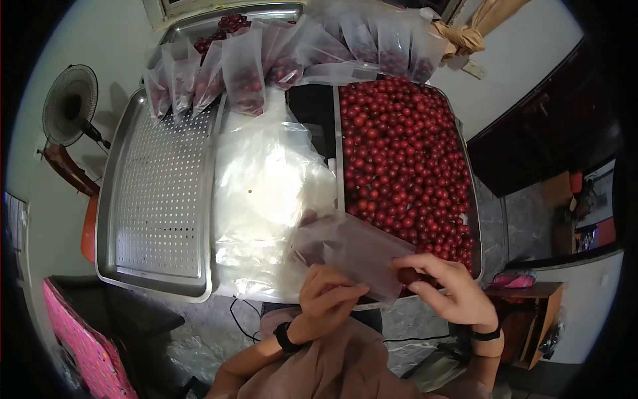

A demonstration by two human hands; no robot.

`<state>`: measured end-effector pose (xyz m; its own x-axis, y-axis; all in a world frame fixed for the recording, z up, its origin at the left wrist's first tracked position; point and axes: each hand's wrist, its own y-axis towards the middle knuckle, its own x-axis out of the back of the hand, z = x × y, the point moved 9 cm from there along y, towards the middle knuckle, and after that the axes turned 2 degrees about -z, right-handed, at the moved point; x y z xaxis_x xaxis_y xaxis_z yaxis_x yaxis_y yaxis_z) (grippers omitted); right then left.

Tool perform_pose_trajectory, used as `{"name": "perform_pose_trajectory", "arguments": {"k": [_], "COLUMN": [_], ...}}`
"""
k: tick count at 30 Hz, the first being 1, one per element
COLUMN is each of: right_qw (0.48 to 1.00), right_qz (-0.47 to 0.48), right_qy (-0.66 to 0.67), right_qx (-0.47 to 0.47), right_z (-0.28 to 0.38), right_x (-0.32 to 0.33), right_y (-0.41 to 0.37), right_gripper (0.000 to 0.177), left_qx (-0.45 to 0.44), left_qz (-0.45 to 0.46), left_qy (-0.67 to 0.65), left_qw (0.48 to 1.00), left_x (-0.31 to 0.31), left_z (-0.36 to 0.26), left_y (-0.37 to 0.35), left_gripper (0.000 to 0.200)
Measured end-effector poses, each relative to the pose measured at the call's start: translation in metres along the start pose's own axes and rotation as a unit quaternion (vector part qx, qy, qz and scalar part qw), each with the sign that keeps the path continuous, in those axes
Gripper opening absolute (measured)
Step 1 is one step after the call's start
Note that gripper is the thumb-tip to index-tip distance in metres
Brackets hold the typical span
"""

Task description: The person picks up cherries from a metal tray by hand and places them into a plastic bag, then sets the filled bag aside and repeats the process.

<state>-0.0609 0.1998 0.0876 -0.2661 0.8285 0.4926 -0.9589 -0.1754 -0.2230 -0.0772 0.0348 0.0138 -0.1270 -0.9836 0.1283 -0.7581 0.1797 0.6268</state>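
My left hand [327, 300] is closed on the lower edge of a clear plastic bag [362, 249], which lies slanted in front of me. At the bag's right end, my right hand [455, 291] has its fingers curled round dark red round fruit [411, 276]. Its fingertips are at the bag's edge. How many fruits it holds is partly hidden by the fingers. Just beyond that hand, a metal tray [339, 143] is heaped with red cherry-like fruit [405, 156]. Left of it lies a pile of flat clear plastic bags [272, 179].
A perforated metal tray [159, 193] stands on the left. Along the back is a row of filled plastic bags [244, 73], with another metal tray [266, 10] behind them. A fan [70, 105] is at far left, and a wooden cabinet [531, 292] at lower right.
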Motion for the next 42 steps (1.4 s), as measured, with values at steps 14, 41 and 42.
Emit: {"name": "perform_pose_trajectory", "arguments": {"k": [14,41,42], "right_qw": [0.925,0.975,0.975], "right_qz": [-0.003,0.046,0.075], "right_qy": [0.342,0.183,0.173], "right_qx": [-0.168,0.118,0.122], "right_z": [-0.066,-0.024,-0.025], "right_x": [-0.065,-0.012,-0.017], "right_y": [0.048,0.138,0.142], "right_gripper": [0.040,0.028,0.025], "left_qx": [-0.020,0.310,0.321], "left_qz": [-0.025,-0.005,-0.017], "left_qy": [-0.005,-0.482,-0.483], "left_qw": [0.999,0.819,0.815], "left_x": [-0.003,0.040,0.042], "left_z": [0.003,0.080,0.085], "left_y": [-0.013,0.058,0.059], "left_gripper": [0.038,0.011,0.011]}}
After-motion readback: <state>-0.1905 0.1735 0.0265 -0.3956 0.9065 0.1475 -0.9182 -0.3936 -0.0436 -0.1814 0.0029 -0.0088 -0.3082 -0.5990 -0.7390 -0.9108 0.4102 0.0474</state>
